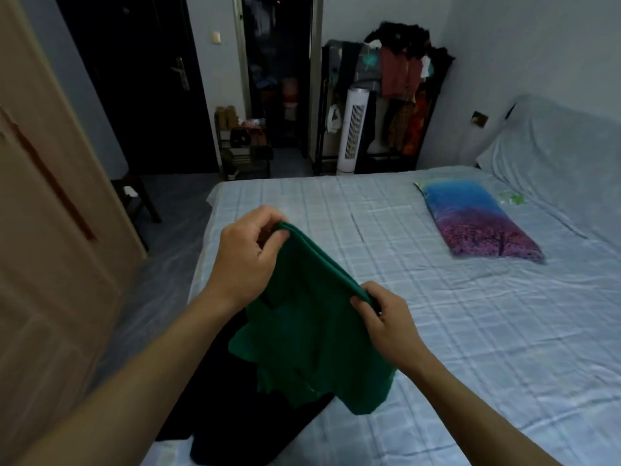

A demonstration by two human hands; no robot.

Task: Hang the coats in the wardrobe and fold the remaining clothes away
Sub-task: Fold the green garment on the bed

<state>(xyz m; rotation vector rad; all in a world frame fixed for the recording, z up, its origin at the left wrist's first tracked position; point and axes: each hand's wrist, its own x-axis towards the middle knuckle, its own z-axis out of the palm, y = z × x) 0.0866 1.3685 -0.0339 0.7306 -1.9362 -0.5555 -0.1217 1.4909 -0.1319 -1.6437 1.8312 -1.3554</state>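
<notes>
Both hands pinch the green shirt (pixel 312 331) by its top edge. One corner sits in my left hand (pixel 248 260), the other in my right hand (pixel 383 321). It hangs down between them, over dark clothes (pixel 215 398) on the bed (pixel 470 331).

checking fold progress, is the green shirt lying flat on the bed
No, both the left hand and right hand pinch the green shirt and hold it above the bed.
</notes>
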